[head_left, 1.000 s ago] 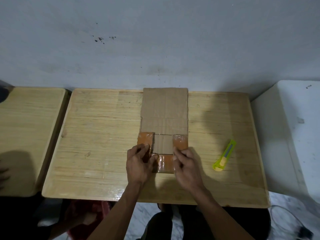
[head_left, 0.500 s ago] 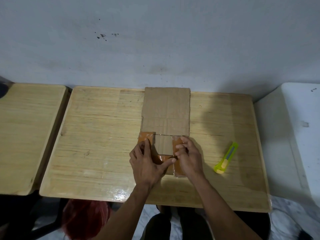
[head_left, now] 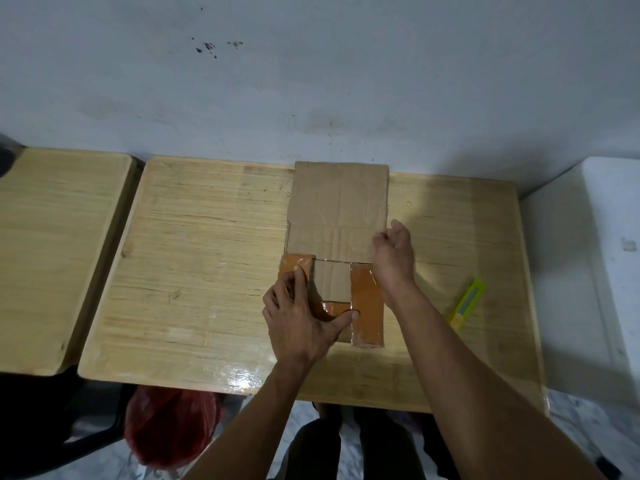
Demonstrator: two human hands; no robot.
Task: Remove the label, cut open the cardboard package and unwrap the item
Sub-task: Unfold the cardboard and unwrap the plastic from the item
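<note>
The right hand (head_left: pixel 393 252) has lifted off the taped flap (head_left: pixel 367 303), loosely curled and empty, while the left hand (head_left: pixel 298 313) presses the cardboard package (head_left: pixel 337 209) flat, so unfolding continues.

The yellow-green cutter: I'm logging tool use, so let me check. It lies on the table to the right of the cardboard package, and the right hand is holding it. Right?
Not quite. The yellow-green cutter does lie on the table to the right of the cardboard package, but no hand holds it. The head view shows the right hand lifted at the package's right edge, clear of the cutter.
</note>
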